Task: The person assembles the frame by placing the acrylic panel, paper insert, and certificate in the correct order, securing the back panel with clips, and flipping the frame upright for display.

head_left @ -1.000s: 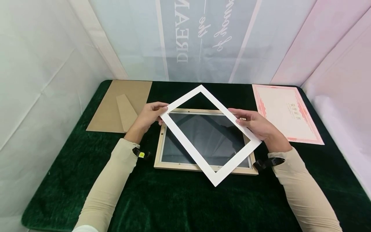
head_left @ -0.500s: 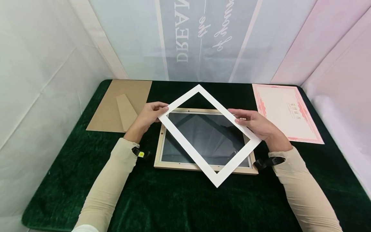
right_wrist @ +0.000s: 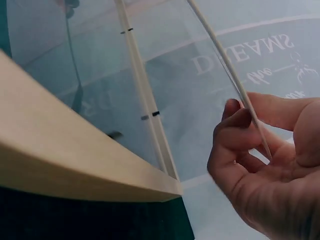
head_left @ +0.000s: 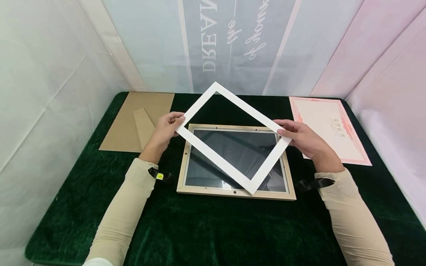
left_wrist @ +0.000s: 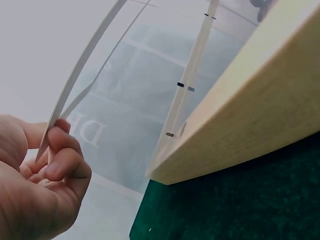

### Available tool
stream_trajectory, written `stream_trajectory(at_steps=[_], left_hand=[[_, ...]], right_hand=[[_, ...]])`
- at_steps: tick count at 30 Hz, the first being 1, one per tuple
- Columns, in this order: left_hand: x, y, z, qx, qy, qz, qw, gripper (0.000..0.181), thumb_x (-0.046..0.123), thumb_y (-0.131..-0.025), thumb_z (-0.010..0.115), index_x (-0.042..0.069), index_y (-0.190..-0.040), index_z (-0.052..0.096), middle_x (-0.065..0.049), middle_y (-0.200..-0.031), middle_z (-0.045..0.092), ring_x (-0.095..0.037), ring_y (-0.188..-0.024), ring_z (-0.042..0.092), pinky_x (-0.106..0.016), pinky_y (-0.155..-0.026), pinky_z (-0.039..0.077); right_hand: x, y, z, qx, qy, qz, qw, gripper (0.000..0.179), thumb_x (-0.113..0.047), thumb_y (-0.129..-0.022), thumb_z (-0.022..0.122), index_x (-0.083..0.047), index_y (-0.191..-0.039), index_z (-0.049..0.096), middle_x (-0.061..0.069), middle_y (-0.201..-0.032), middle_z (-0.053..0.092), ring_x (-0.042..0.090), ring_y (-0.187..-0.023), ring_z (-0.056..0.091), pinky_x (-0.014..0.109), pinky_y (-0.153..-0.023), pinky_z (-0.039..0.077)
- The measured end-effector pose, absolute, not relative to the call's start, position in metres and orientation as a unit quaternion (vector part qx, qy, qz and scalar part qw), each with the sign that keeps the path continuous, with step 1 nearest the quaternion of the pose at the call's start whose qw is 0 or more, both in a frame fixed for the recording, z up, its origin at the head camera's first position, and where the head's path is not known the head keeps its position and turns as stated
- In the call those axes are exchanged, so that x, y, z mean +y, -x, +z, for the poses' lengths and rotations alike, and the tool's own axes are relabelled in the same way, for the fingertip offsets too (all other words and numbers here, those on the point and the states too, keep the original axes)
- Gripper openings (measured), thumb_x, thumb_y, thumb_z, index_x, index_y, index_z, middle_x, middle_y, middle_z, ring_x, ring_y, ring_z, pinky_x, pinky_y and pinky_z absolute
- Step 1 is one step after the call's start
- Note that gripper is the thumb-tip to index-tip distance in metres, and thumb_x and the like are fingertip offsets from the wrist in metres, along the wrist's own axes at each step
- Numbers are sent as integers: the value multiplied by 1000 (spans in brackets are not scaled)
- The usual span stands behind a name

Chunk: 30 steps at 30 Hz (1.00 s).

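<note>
A white picture mat (head_left: 216, 157) with a rectangular opening is held tilted and turned at an angle over the wooden picture frame (head_left: 206, 191). My left hand (head_left: 164, 133) pinches the mat at its left corner, thumb on top and fingers curled beneath. At the right corner my right hand (head_left: 307, 142) grips it the same way. In both wrist views the mat (left_wrist: 82, 60) appears edge-on between thumb and fingers, above the wooden frame (right_wrist: 90, 150). The frame lies flat, its dark glossy pane (head_left: 216, 166) facing up and partly overlapped by the mat.
On the far left lies a brown backing board (head_left: 116, 129) with a stand leg (head_left: 144, 127) on it. A pink-bordered certificate (head_left: 327, 136) lies at the right. Green velvet cloth (head_left: 213, 232) covers the table, and a printed fabric backdrop (head_left: 239, 48) rises behind it.
Both hands have raised the mat and turned it, so its far corner moved up and left and its near corner rose. The right hand shifted right. The wooden frame stayed put.
</note>
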<state>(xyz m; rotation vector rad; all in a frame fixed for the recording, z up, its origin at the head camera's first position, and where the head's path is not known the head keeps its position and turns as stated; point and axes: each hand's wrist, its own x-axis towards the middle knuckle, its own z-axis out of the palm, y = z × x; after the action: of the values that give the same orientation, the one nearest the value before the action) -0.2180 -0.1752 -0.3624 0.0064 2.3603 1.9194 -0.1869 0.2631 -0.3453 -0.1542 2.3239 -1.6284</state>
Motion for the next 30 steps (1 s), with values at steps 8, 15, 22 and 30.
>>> stream_trajectory(at_steps=[8, 15, 22, 30], left_hand=[[-176, 218, -359, 764, 36, 643, 41, 37, 31, -101, 59, 8, -130, 61, 7, -98, 62, -12, -84, 55, -21, -69, 46], [-172, 217, -362, 756, 53, 652, 35, 36, 29, -101, 60, 9, -130, 62, 5, -102, 62, -14, -89, 55, -23, -71, 46], [-169, 215, -363, 746, 60, 662, 19, 36, 29, -101, 59, 9, -131, 61, 6, -99, 59, -13, -86, 54, -22, -69, 45], [-167, 214, -364, 737, 68, 673, 12, 35, 28, -101, 59, 8, -130, 61, 4, -98, 59, -14, -83, 54, -22, -68, 44]], right_hand=[[269, 186, -345, 748, 26, -656, 99, 48, -14, -97, 64, -12, -143, 51, -3, -96, 54, 8, -78, 60, 18, -70, 52], [263, 186, -345, 737, -18, -675, 32, 53, -17, -94, 69, -4, -142, 50, -4, -96, 52, 5, -78, 59, 14, -72, 53], [258, 187, -347, 677, -33, -734, 40, 55, -16, -92, 70, -10, -142, 46, -10, -96, 69, 5, -78, 66, 15, -74, 55], [252, 185, -349, 639, -25, -769, 23, 72, -7, -90, 71, -11, -152, 33, -8, -95, 74, 7, -77, 71, 18, -72, 58]])
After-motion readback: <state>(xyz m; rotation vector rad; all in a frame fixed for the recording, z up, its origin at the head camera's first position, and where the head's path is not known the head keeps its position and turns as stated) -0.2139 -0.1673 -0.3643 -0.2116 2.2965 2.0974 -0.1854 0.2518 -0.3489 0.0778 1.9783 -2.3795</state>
